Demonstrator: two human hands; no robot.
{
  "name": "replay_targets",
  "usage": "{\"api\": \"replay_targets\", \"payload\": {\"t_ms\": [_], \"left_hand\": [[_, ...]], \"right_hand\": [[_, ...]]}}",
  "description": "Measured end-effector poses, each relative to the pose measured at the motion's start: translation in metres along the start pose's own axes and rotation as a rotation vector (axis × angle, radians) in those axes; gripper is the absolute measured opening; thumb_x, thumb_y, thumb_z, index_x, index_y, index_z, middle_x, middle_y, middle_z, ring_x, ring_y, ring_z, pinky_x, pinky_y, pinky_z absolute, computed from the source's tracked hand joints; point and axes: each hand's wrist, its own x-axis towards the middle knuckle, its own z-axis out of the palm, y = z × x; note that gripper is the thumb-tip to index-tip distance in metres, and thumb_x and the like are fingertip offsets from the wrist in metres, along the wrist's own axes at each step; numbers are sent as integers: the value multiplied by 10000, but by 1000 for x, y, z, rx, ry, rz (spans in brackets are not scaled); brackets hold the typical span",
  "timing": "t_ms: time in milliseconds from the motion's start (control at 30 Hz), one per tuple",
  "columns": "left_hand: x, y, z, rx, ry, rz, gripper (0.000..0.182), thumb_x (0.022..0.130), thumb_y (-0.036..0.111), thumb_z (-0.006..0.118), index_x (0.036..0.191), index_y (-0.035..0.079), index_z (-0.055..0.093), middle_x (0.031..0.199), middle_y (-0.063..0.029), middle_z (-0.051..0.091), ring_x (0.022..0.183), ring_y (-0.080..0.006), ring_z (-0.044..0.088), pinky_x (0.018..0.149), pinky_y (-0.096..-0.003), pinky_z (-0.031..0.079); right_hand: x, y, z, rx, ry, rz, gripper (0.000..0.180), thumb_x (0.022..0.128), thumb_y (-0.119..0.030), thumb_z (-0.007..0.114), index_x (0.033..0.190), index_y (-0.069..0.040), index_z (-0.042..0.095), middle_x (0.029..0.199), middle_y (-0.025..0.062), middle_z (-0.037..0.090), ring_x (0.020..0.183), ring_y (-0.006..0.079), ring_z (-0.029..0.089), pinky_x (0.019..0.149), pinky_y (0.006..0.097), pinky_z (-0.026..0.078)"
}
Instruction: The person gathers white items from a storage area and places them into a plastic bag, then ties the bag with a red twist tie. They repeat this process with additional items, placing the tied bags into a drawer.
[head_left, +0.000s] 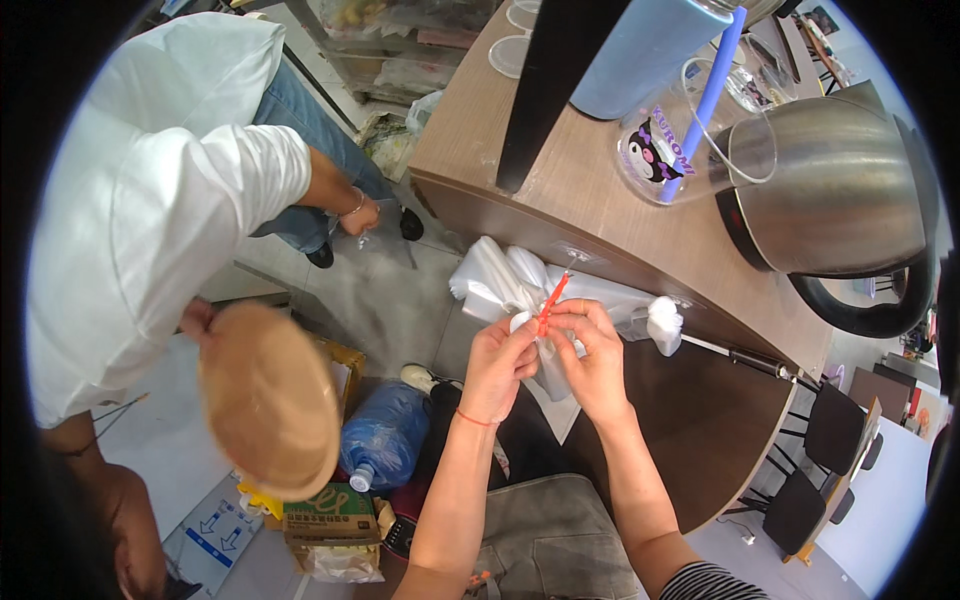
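Note:
A red plastic tie (557, 291) hangs from a clear adhesive hook (576, 255) on the counter's side. It runs down to the gathered neck of a bundle of translucent plastic bags (491, 276). My left hand (499, 364) pinches the tie's lower end between thumb and fingers, close to the bags. From the other side, my right hand (592, 360) holds the same tie with thumb and fingertips. The exact knot or loop is hidden by my fingers. To the right, a knotted white plastic bag (664, 324) hangs beneath another clear hook (681, 301).
On the wooden counter (465, 142) stand a steel electric kettle (832, 180), a clear cup (652, 150) with a purple straw and a blue tumbler (649, 52). At left, a person in a white shirt (172, 195) holds a brown bowl (270, 401). A water jug (386, 435) lies near my legs.

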Motion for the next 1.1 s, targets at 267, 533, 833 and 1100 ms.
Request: {"api": "replay_targets", "payload": {"t_ms": [267, 533, 833, 1100], "left_hand": [[-1, -1, 0, 158, 39, 111, 104, 939, 127, 676, 961, 28, 655, 758, 48, 556, 573, -1, 386, 491, -196, 269], [4, -10, -2, 390, 193, 136, 115, 909, 109, 711, 878, 16, 651, 715, 81, 543, 599, 7, 398, 510, -195, 283], [13, 1, -3, 180, 177, 117, 150, 942, 186, 687, 894, 44, 685, 673, 96, 469, 530, 5, 304, 476, -209, 212], [30, 6, 3, 149, 30, -33, 167, 937, 202, 693, 857, 55, 676, 659, 89, 475, 536, 1, 326, 479, -202, 217]], "right_hand": [[-4, -11, -2, 96, -131, 332, 164, 863, -2, 695, 1026, -18, 702, 967, 67, 686, 886, 149, 629, 800, 265, 501], [16, -1, 10, 250, -45, 573, 137, 926, -63, 678, 996, 55, 678, 841, 46, 694, 767, 76, 615, 725, 238, 501], [14, 10, 6, 554, -59, 708, 150, 977, -124, 632, 1003, 21, 660, 843, 21, 670, 752, 60, 559, 691, 226, 447], [9, 18, -5, 681, -152, 751, 175, 978, -141, 611, 999, 25, 661, 879, 35, 671, 799, 90, 568, 762, 246, 455]]}}
